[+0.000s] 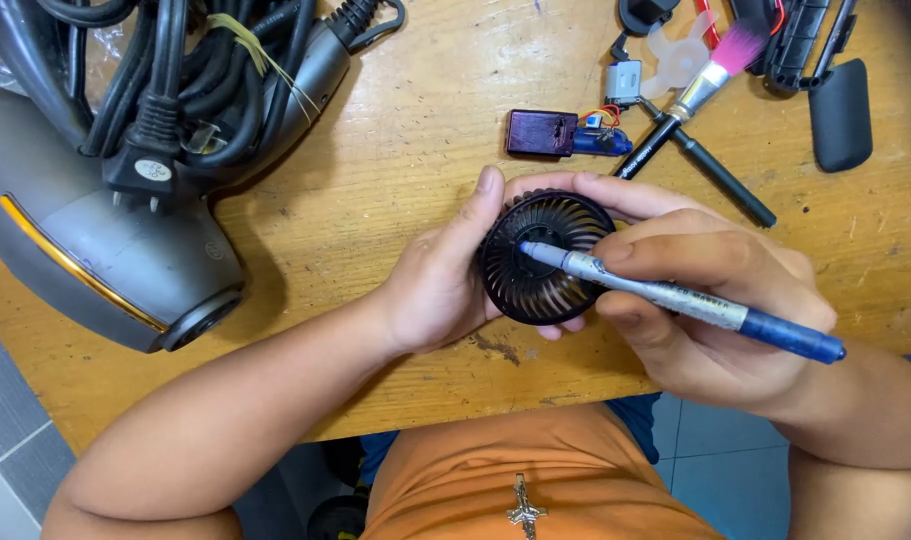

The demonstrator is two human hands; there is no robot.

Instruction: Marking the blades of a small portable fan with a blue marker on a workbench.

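1. Left hand [436,290] cups the black round fan grille [548,257], thumb on its top-left rim, fingers wrapped behind. It's held just above the desk [396,150], near the middle of the front edge.
2. Right hand [716,300] is closed in a writing grip on a grey-and-blue marker [676,297]. The tip sits on the grille hub; whether it presses in or just rests there, can't tell.
3. Judgement on doing it well: keep the grille face square to the tip and brace the rim hard with the thumb so it doesn't rotate. Push along the marker's axis, not sideways, since the thin vanes look easy to snap.
4. Keep the right forefinger low on the barrel for control. A slip would run the tip off the hub into the slots.
5. Back-right of the desk: purple case [542,132], small motor with wires [622,85], pink brush [711,75].
6. Left edge: grey hair dryer [106,250] with bundled cord [196,80], well apart from the hands.
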